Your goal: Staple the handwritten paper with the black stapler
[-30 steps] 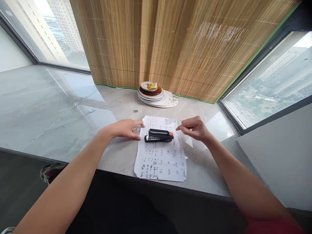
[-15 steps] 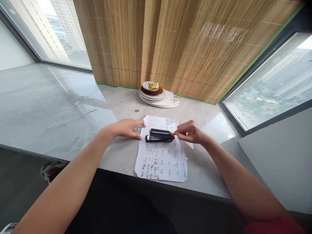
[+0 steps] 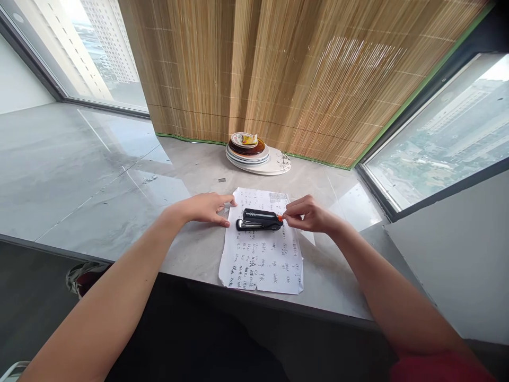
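Note:
A black stapler with an orange end lies across a sheet of paper covered in handwriting, on a grey stone ledge. My right hand pinches the stapler's orange right end with thumb and fingertips. My left hand rests flat at the paper's upper left edge, fingers stretched out, thumb and forefinger touching the sheet beside the stapler's left end.
A stack of plates with a small yellow item on top stands at the back against a bamboo blind. Windows flank the blind on both sides. The ledge's front edge runs just below the paper. A white wall rises at right.
My right hand moved left from hovering beside the stapler and closed its fingertips on the orange end. The left hand stayed put on the paper's edge.

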A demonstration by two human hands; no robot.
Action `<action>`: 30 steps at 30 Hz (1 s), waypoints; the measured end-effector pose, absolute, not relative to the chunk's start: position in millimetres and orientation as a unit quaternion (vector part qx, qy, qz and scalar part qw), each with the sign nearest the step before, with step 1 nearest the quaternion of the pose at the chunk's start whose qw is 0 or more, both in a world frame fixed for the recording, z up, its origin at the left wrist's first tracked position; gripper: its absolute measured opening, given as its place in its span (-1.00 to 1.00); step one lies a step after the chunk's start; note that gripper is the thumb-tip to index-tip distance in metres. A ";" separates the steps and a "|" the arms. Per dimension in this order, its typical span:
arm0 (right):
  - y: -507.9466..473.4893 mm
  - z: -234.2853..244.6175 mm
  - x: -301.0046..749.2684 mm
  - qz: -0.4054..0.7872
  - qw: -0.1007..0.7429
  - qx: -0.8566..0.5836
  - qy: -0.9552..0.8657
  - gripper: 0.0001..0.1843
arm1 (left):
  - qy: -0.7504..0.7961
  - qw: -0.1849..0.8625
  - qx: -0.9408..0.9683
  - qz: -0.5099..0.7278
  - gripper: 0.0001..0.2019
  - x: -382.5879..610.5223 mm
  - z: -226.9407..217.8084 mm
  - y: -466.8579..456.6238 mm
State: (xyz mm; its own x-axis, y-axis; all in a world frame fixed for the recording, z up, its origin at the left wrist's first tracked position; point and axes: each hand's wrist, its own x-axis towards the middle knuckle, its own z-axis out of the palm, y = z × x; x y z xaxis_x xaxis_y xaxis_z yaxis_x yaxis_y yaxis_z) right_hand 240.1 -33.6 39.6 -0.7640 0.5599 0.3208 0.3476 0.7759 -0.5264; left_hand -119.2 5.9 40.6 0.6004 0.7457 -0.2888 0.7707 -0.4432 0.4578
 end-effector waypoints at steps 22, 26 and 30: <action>-33.5 38.1 234.4 0.161 0.209 -0.267 -0.927 -0.60 | 0.425 0.298 0.855 -0.015 -0.38 -117.4 42.9 5.3; -33.9 37.7 233.9 0.166 0.215 -0.268 -0.924 -0.60 | 0.417 0.296 0.860 -0.015 -0.43 -117.6 40.5 6.1; -33.4 31.6 236.1 0.186 0.229 -0.280 -0.914 -0.56 | 0.415 0.294 0.861 -0.017 -0.43 -117.1 41.5 5.3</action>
